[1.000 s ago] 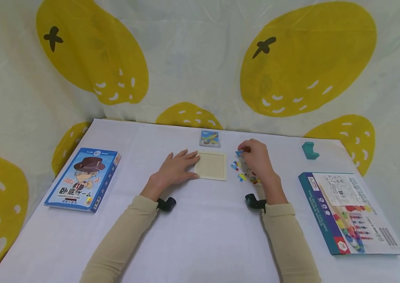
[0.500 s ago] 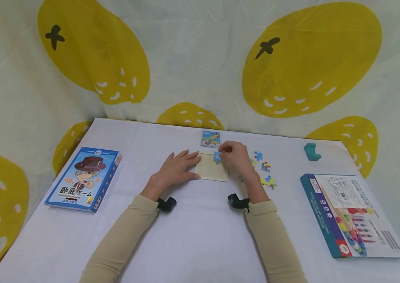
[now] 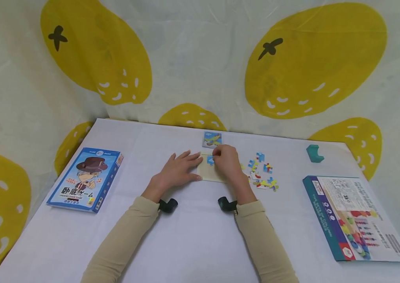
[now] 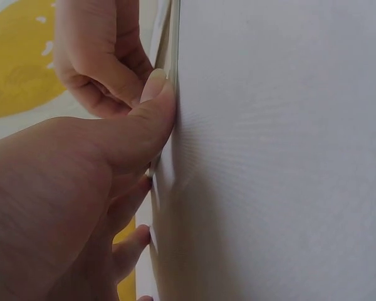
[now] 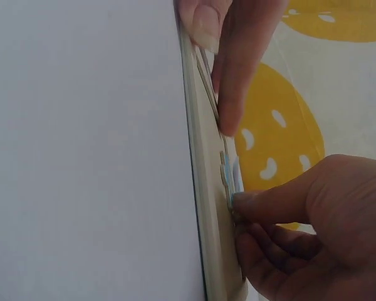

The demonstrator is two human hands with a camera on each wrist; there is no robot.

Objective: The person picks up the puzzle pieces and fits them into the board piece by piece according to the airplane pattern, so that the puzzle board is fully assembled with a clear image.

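- Pinching a light-blue puzzle piece (image 3: 210, 160) between thumb and fingers, the right hand (image 3: 229, 162) has its fingers curled, their tips close together on the piece.
- The piece is at the far part of a pale wooden frame (image 3: 205, 173), inside its border as the head view shows it; whether it lies fully flat cannot be told.
- The left hand (image 3: 180, 169) has its fingers apart and mostly straight, thumb and index fingertip touching the frame's left side; in the left wrist view, the thumb presses on the edge.
- Loose puzzle pieces (image 3: 272, 184) in blue, yellow and red lie scattered on the tabletop (image 3: 192, 243), just right of the right hand, which partly hides some.
- A small square picture (image 3: 212, 139) with a yellow plane lies just beyond the frame.
- Farther right are a teal block (image 3: 314, 153) and a large flat box (image 3: 355, 220).
- A blue game box (image 3: 84, 179) lies well to the left.
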